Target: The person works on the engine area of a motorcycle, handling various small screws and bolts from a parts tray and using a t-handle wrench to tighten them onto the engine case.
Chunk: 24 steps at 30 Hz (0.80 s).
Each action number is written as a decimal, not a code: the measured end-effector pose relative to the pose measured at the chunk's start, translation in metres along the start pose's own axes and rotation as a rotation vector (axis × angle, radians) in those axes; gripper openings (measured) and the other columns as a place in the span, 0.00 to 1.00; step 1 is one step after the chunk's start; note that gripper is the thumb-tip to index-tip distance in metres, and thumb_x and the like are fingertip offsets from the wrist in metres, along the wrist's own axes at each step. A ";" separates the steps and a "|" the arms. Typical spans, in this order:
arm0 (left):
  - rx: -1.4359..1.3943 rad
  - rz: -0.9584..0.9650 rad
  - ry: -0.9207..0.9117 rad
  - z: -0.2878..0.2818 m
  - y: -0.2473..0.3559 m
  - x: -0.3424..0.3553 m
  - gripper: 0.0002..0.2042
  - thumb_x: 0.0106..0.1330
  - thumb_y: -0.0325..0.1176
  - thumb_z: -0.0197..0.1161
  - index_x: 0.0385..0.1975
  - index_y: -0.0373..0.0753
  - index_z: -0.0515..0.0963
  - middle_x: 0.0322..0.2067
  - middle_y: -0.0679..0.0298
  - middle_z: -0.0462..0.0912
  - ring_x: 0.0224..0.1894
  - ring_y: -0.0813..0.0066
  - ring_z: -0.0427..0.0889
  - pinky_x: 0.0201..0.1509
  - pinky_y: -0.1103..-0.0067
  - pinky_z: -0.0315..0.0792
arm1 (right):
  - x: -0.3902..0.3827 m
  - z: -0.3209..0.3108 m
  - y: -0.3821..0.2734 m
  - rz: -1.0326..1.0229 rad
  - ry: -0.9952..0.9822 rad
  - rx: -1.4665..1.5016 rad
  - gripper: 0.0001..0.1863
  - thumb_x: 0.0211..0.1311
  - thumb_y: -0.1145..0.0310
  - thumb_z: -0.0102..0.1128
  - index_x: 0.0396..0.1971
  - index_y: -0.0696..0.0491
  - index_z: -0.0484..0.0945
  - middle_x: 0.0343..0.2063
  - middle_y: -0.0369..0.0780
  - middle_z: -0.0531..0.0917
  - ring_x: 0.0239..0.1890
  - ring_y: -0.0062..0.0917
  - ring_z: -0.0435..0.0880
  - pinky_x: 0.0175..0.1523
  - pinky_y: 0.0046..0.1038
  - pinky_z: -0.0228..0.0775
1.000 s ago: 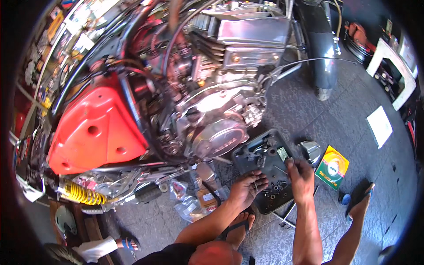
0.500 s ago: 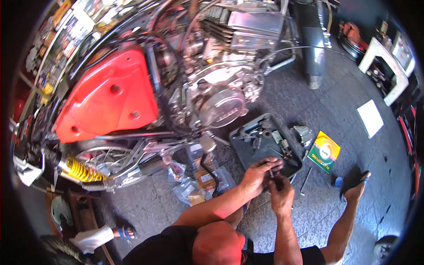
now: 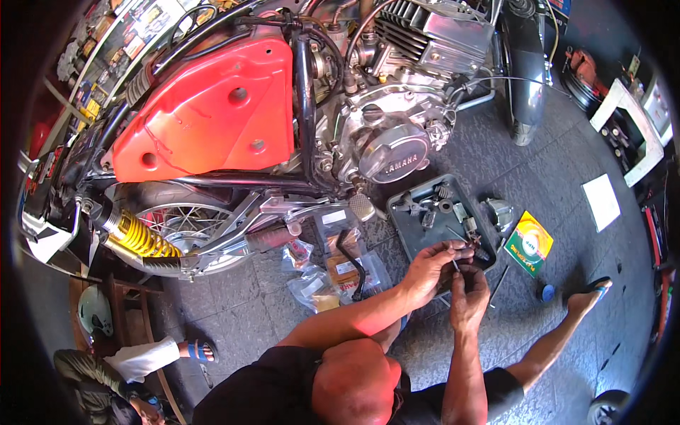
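My left hand (image 3: 431,273) and my right hand (image 3: 469,301) meet over the near edge of a grey tray (image 3: 416,237). Fingertips of both hands pinch a thin, short metal piece (image 3: 455,265); its exact kind is too small to tell. Several dark and grey metal engine parts (image 3: 444,205) lie in the tray beyond my fingers. A bare metal cover (image 3: 498,214) sits on the floor beside the tray. Farther off stands a motorcycle with a red side panel (image 3: 212,113) and an exposed engine with a round silver cover (image 3: 397,156).
A yellow and green packet (image 3: 530,244), a blue cap (image 3: 546,292) and a white sheet (image 3: 601,202) lie at right. Left of my hands are plastic bags (image 3: 312,289) and a black bent lever (image 3: 350,261). Another person's sandalled foot (image 3: 200,350) shows at lower left.
The view has shifted, so the motorcycle and tray sit farther right, and it is sharper now. My hands stay together on the small metal piece.
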<state>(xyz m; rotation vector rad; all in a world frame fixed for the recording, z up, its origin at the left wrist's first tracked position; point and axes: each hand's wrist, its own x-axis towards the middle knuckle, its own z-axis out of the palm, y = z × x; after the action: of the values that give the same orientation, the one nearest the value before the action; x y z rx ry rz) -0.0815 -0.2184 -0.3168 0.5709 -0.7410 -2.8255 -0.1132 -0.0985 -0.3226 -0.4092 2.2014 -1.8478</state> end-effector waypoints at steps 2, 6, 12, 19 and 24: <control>-0.008 0.014 -0.004 -0.003 0.003 -0.001 0.12 0.73 0.32 0.52 0.50 0.33 0.74 0.48 0.52 0.81 0.52 0.62 0.80 0.57 0.68 0.75 | 0.000 0.002 -0.003 0.017 -0.010 -0.005 0.07 0.60 0.75 0.59 0.37 0.61 0.78 0.32 0.42 0.84 0.35 0.23 0.81 0.42 0.27 0.74; 0.010 0.047 0.001 -0.002 0.019 -0.011 0.12 0.72 0.33 0.53 0.49 0.33 0.75 0.47 0.52 0.82 0.49 0.63 0.82 0.56 0.68 0.75 | 0.002 0.015 -0.017 -0.034 -0.030 0.023 0.06 0.60 0.76 0.60 0.37 0.60 0.77 0.32 0.42 0.83 0.35 0.22 0.81 0.43 0.27 0.74; 0.131 0.104 0.069 -0.020 0.020 -0.013 0.10 0.69 0.33 0.60 0.45 0.36 0.77 0.42 0.59 0.83 0.45 0.69 0.83 0.53 0.73 0.76 | 0.005 0.027 -0.028 -0.065 -0.038 -0.014 0.07 0.60 0.77 0.60 0.37 0.61 0.77 0.33 0.42 0.83 0.37 0.22 0.81 0.43 0.26 0.74; 0.290 0.099 0.168 -0.018 0.016 -0.012 0.09 0.66 0.34 0.64 0.41 0.36 0.80 0.37 0.65 0.82 0.40 0.75 0.80 0.48 0.76 0.75 | 0.004 0.017 -0.033 -0.117 -0.010 -0.074 0.08 0.61 0.75 0.61 0.38 0.60 0.78 0.32 0.41 0.84 0.33 0.20 0.82 0.41 0.24 0.74; 0.134 0.067 0.096 -0.005 0.018 -0.016 0.09 0.69 0.33 0.61 0.42 0.35 0.80 0.38 0.62 0.83 0.43 0.73 0.81 0.51 0.74 0.74 | 0.003 0.011 -0.019 -0.135 0.010 0.037 0.09 0.60 0.78 0.62 0.40 0.60 0.77 0.36 0.41 0.84 0.37 0.20 0.83 0.43 0.24 0.75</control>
<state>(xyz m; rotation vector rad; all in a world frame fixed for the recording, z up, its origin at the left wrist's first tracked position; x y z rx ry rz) -0.0642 -0.2325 -0.3065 0.6834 -0.9182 -2.6812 -0.1112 -0.1129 -0.3060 -0.5550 2.1916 -1.9589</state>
